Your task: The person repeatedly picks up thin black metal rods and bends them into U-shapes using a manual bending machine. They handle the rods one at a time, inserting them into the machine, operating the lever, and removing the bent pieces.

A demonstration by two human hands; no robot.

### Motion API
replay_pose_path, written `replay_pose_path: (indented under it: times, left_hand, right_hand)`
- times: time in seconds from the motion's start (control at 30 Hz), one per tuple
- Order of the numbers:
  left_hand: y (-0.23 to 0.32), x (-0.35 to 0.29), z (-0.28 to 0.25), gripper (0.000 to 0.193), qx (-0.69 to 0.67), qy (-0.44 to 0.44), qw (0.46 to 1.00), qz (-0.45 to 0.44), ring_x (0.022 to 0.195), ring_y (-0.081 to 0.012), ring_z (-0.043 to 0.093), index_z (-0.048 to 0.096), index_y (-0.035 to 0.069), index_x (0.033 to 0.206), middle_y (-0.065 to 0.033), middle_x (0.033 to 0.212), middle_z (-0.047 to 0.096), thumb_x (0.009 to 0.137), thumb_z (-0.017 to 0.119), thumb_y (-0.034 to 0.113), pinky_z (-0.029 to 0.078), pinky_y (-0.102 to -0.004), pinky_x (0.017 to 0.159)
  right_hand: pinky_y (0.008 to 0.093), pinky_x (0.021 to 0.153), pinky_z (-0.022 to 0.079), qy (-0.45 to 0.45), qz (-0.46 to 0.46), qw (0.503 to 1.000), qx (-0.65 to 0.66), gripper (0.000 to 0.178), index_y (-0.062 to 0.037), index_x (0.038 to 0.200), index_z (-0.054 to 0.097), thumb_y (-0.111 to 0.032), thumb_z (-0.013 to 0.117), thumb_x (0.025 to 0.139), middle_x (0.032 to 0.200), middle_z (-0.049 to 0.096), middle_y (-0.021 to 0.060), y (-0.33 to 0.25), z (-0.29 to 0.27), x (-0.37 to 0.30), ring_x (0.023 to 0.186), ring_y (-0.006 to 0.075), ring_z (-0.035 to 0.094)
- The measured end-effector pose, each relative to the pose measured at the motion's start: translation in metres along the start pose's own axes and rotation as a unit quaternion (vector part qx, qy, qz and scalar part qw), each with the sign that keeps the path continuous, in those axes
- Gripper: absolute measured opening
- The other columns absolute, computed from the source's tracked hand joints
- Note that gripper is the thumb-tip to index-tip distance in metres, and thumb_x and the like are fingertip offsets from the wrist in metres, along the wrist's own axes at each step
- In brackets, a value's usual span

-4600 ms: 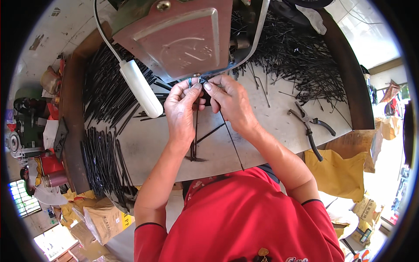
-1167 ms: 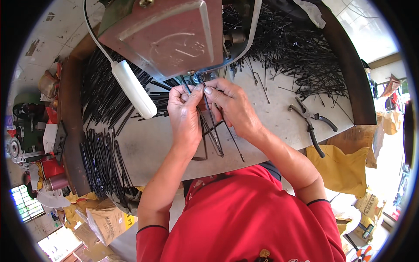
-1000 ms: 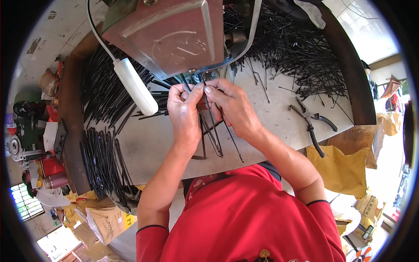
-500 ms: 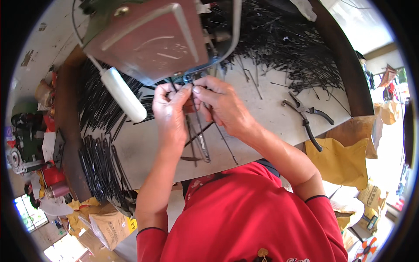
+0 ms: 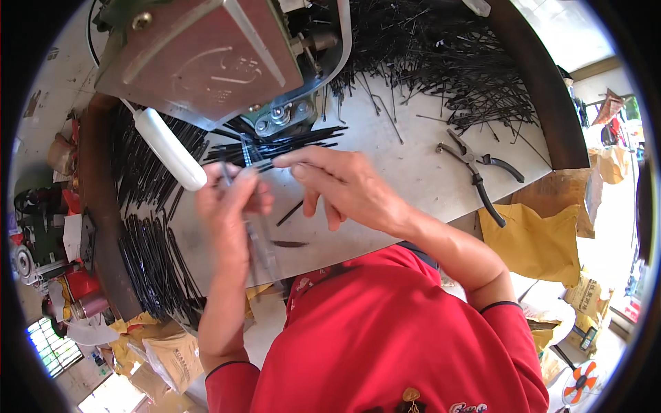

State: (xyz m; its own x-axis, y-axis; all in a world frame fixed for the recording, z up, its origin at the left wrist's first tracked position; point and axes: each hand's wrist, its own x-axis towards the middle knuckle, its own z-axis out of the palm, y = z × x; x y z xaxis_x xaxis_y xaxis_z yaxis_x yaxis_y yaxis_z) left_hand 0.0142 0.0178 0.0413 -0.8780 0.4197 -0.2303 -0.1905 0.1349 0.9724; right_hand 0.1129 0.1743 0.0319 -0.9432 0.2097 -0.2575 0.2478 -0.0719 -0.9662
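Head view: both hands up under the press, working thin black rods.

Your left hand (image 5: 231,206) is pinched shut on a few thin black metal rods (image 5: 256,237) hanging blurred below it; your right hand (image 5: 344,186) nips one rod tip beside the brown metal press machine (image 5: 200,58). Feed slowly, keeping fingertips away from the bolted head; the black-handled pliers (image 5: 478,175) lie well apart.

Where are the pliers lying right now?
In the head view, the pliers lie on the table to the person's right, beyond the right hand, near the yellow bag.
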Motion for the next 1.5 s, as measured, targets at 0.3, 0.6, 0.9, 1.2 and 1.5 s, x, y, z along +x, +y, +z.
replay_pose_path:
  times: [0.3,0.6,0.9,1.2,1.5]
  left_hand:
    - [-0.019,0.001,-0.128,0.034,0.362,0.12,0.909,0.169,0.091,-0.0162,0.062,0.059,0.001,0.112,-0.008,0.095,0.065,0.079,0.066,0.002,0.048,-0.0312,0.083]
    - [-0.049,0.018,-0.014,0.014,0.5,-0.023,0.777,0.382,0.083,-0.0241,0.058,0.065,0.004,0.09,-0.0076,0.086,0.061,0.077,0.068,0.004,0.048,-0.0334,0.071]
    - [-0.055,0.017,-0.003,0.013,0.497,-0.032,0.779,0.381,0.078,-0.0284,0.055,0.057,0.003,0.087,-0.0094,0.082,0.057,0.078,0.066,0.002,0.045,-0.0379,0.067]
    - [-0.044,0.027,0.005,0.021,0.286,-0.06,0.923,0.252,0.079,-0.0251,0.056,0.054,-0.004,0.109,-0.0127,0.088,0.056,0.089,0.055,0.003,0.045,-0.0335,0.069]
    - [-0.034,0.052,0.03,0.027,-0.216,-0.056,0.974,-0.028,0.072,-0.0076,0.055,0.055,0.0,0.116,-0.0058,0.091,0.063,0.089,0.058,0.003,0.04,-0.018,0.058]
  right_hand:
    - [0.0383,0.055,0.05,0.159,-0.216,0.714,-0.647,0.02,-0.0071,0.089,0.06,0.003,0.056,0.072,0.084,0.053,0.0092,0.042,-0.109,-0.015,0.064,0.0292,0.06]
    - [0.0384,0.054,0.047,0.118,-0.21,0.739,-0.629,0.007,-0.0017,0.074,0.053,-0.006,0.059,0.074,0.073,0.056,0.0124,0.047,-0.076,0.001,0.06,0.0305,0.06]
    - [0.0388,0.054,0.048,0.15,-0.202,0.783,-0.569,0.01,-0.0023,0.077,0.056,-0.011,0.06,0.078,0.071,0.061,0.0124,0.041,-0.071,-0.004,0.059,0.0307,0.061]
    - [0.0326,0.055,0.049,0.156,-0.178,0.931,-0.276,0.018,-0.0044,0.1,0.064,-0.017,0.06,0.087,0.067,0.063,0.009,0.043,-0.031,0.013,0.056,0.0163,0.061]
    - [0.0446,0.047,0.045,0.245,-0.218,0.845,-0.423,0.011,-0.0083,0.09,0.056,-0.019,0.056,0.088,0.062,0.063,0.0108,0.022,0.004,0.034,0.054,0.0327,0.061]
